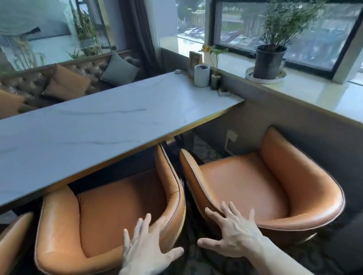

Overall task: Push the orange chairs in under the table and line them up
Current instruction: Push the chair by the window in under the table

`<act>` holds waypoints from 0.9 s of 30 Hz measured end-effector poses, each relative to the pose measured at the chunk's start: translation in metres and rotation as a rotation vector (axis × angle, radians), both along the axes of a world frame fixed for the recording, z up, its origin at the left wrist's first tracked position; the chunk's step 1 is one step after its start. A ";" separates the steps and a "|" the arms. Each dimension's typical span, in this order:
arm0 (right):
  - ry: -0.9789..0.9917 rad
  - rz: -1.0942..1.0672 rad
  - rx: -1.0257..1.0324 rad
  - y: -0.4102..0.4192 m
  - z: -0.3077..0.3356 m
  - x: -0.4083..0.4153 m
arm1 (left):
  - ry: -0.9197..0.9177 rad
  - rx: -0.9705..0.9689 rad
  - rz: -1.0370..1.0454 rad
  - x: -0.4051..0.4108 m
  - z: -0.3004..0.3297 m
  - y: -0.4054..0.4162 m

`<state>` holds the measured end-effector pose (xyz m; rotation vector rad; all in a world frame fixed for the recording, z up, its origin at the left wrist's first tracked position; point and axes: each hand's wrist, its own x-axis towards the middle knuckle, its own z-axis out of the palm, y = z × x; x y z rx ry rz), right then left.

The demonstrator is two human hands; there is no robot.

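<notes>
At the near edge of the desk: middle orange chair front tucked under the top, right orange chair angled, sitting clear of the edge. Left hand fingers spread, flat on middle chair's back rim. Right hand spread too, on right chair's back rim. Neither clamped. Third orange chair at far left, partly cut off

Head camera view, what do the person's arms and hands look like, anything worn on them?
Both forearms are bare, with no sleeves in view. The left hand and right hand wear no gloves, rings, watch or bracelets that can be seen. Tendons and veins stand out on the hand backs.
</notes>
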<state>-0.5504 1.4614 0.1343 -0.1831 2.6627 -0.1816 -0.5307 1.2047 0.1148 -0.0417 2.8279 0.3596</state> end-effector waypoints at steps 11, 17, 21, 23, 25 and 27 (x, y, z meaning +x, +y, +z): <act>0.130 -0.113 -0.005 0.198 0.024 0.044 | 0.168 0.006 -0.058 0.031 0.043 0.198; 0.136 -0.157 0.005 0.262 0.020 0.037 | 0.145 0.005 -0.122 0.008 0.035 0.270; 0.119 -0.190 0.045 0.308 0.011 0.014 | 0.125 0.046 -0.137 -0.026 0.018 0.312; 0.112 -0.214 0.065 0.331 0.005 -0.002 | 0.108 0.073 -0.133 -0.047 0.006 0.333; 0.099 -0.226 0.087 0.352 0.000 -0.021 | 0.087 0.096 -0.124 -0.069 -0.005 0.352; 0.069 -0.207 0.112 0.368 -0.001 -0.036 | 0.054 0.120 -0.134 -0.086 -0.016 0.368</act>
